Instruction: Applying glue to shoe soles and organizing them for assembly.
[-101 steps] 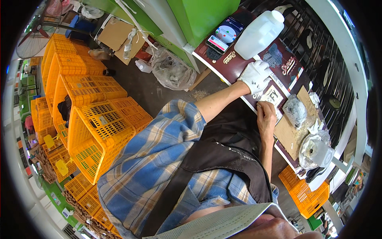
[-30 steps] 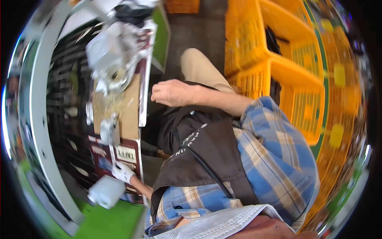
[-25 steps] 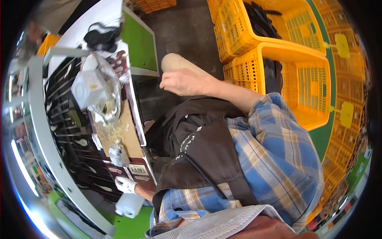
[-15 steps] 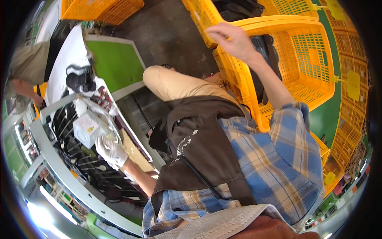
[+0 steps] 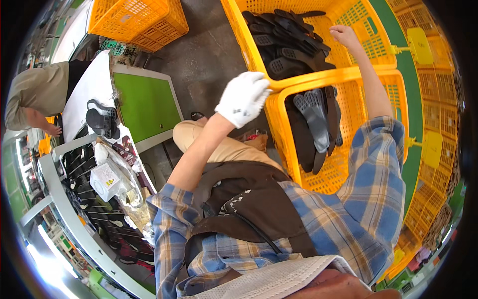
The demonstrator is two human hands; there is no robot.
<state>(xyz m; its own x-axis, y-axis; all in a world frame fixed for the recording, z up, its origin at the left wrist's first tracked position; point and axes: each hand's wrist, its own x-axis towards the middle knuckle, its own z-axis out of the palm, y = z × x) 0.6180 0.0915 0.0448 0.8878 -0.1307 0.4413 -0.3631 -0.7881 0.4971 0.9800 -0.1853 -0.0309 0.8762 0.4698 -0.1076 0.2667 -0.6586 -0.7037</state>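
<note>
My left hand (image 5: 244,99), in a white glove, is closed with its fingertips at the left corner where two yellow crates meet, and appears to grip the rim. The near yellow crate (image 5: 291,144) holds a few black and grey shoe soles (image 5: 314,119). In the far yellow crate (image 5: 239,32) lies a pile of black soles (image 5: 289,42). My bare right hand (image 5: 347,40) is over the right part of the far crate, its fingers curled with nothing visible in them.
A green-fronted workbench (image 5: 147,104) stands at the left, with black sandal-like pieces (image 5: 102,118) on top. Beside it is a grey-framed rack (image 5: 74,199) of dark pieces. Another yellow crate (image 5: 144,25) stands beyond. A co-worker (image 5: 37,94) is at far left; stacked yellow crates line the right.
My left hand has left the rack side and come over to the crates. My right hand has moved right, over the far crate. More of both crates' contents shows.
</note>
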